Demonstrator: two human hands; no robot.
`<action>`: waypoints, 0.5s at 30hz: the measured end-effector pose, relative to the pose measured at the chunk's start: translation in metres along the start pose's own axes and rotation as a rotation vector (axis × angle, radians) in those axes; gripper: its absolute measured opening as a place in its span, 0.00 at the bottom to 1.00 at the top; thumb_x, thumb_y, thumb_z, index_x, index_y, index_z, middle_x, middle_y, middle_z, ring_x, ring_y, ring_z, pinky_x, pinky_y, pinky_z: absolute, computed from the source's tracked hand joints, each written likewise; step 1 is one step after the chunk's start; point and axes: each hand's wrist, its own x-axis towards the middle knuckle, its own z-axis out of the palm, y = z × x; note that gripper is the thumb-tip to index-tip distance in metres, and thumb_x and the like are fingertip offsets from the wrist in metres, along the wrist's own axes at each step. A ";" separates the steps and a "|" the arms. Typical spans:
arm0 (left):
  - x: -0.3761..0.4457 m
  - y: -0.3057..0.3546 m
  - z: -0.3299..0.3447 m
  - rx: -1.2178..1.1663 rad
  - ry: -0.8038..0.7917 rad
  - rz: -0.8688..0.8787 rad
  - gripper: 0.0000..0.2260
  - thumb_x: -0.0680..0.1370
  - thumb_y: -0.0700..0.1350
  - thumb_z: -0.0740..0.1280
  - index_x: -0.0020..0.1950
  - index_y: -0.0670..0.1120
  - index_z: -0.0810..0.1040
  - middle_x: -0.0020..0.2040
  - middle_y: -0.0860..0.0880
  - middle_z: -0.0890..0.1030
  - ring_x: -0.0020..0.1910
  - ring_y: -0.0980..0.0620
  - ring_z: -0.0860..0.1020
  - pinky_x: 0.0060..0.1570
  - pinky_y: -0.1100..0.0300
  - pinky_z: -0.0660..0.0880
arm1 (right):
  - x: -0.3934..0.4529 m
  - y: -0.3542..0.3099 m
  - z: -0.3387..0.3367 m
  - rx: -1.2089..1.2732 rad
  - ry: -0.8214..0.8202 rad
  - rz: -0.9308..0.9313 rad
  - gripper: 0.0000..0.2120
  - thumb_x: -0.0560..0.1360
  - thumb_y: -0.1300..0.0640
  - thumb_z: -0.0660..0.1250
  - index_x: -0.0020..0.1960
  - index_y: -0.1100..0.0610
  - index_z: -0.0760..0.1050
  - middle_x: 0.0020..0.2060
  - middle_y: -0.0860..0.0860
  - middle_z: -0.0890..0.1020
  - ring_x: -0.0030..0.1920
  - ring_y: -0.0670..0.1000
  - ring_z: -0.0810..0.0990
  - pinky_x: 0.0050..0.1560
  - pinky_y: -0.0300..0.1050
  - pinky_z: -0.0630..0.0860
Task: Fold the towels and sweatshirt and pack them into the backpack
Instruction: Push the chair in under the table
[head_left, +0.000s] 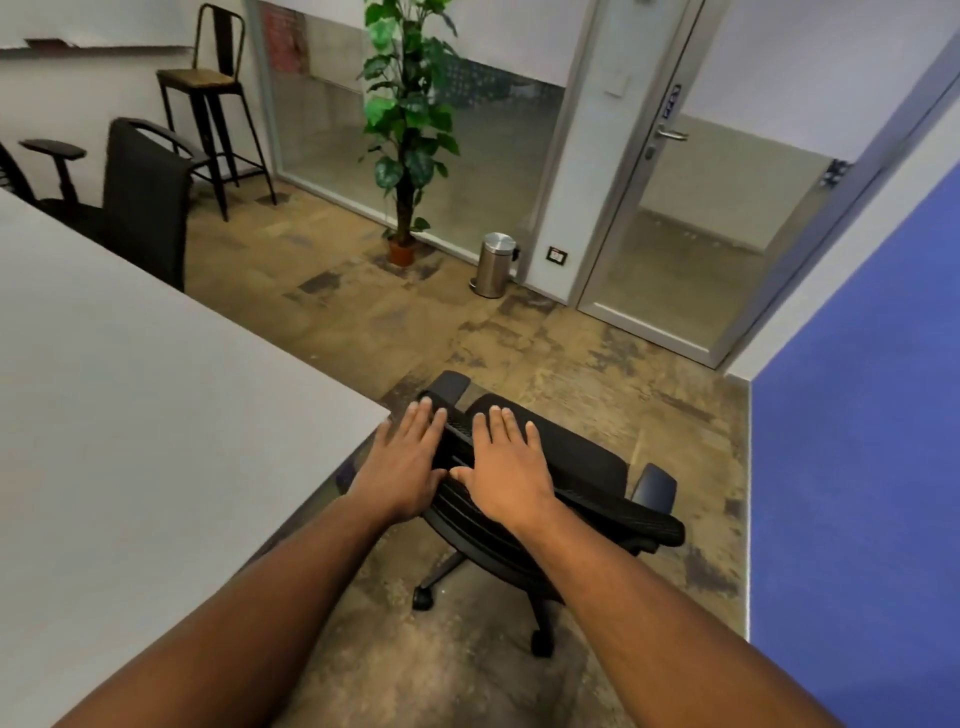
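Both our hands, left hand (405, 467) and right hand (506, 467), are flat with fingers straight over a black office chair (582, 467) beside the white bench (156, 415); no towels in sight.

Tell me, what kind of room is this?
Probably an office: a black office chair on wheels beside a big white table, and a frosted glass door with glass walls.

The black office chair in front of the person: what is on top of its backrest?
Both hands lie flat over the chair, fingers straight: the left hand near its left end, the right hand beside it. The backrest parts beneath the palms are covered. No towels, sweatshirt or backpack show.
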 end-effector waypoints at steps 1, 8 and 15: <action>0.006 0.012 0.000 0.024 -0.012 0.042 0.37 0.84 0.54 0.60 0.84 0.49 0.38 0.83 0.46 0.37 0.82 0.47 0.38 0.80 0.42 0.43 | -0.005 0.013 0.003 0.012 -0.009 0.031 0.41 0.82 0.34 0.53 0.83 0.59 0.43 0.82 0.58 0.47 0.82 0.57 0.44 0.80 0.62 0.46; 0.039 0.058 -0.002 0.111 -0.126 0.131 0.37 0.83 0.43 0.61 0.84 0.49 0.39 0.83 0.45 0.37 0.82 0.47 0.37 0.78 0.41 0.39 | -0.040 0.092 0.031 0.088 -0.084 0.238 0.52 0.74 0.22 0.49 0.83 0.58 0.44 0.82 0.57 0.51 0.82 0.56 0.49 0.80 0.60 0.50; 0.067 0.063 0.008 0.195 -0.133 0.131 0.37 0.80 0.34 0.58 0.84 0.46 0.41 0.84 0.44 0.40 0.82 0.46 0.37 0.79 0.40 0.40 | -0.053 0.122 0.056 0.097 -0.034 0.263 0.52 0.73 0.22 0.48 0.82 0.58 0.48 0.82 0.56 0.55 0.81 0.55 0.52 0.80 0.58 0.54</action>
